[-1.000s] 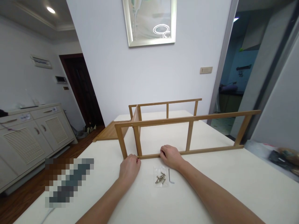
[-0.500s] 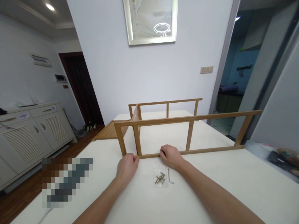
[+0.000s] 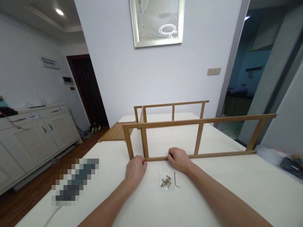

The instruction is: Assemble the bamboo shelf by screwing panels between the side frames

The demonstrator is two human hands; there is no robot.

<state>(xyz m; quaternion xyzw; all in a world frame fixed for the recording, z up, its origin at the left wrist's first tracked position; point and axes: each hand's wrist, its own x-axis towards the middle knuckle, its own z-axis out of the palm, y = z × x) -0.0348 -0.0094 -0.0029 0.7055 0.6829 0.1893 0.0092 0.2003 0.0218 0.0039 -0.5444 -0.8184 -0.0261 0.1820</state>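
A wooden ladder-like side frame (image 3: 170, 123) stands on its long edge across the white table. My left hand (image 3: 136, 170) is closed at the left end of its lower rail. My right hand (image 3: 179, 160) has its fingers curled over the same rail, left of a middle crosspiece. Behind stands a second, similar frame (image 3: 174, 112), with a wooden board (image 3: 141, 117) upright between the two near their left ends. In front of the rail, between my forearms, lie a clear bag of screws (image 3: 166, 181) and a hex key (image 3: 175, 180).
A slatted wooden panel (image 3: 115, 131) lies at the table's left edge. A pixelated dark object (image 3: 78, 179) with a pale cable is at the left front. Bags (image 3: 292, 165) sit beyond the right edge. The wall (image 3: 161, 75) rises behind the table.
The view has turned slightly, moving everything rightward in the picture. The near frame and both hands have shifted a little right relative to the screw bag. The board looks more upright.
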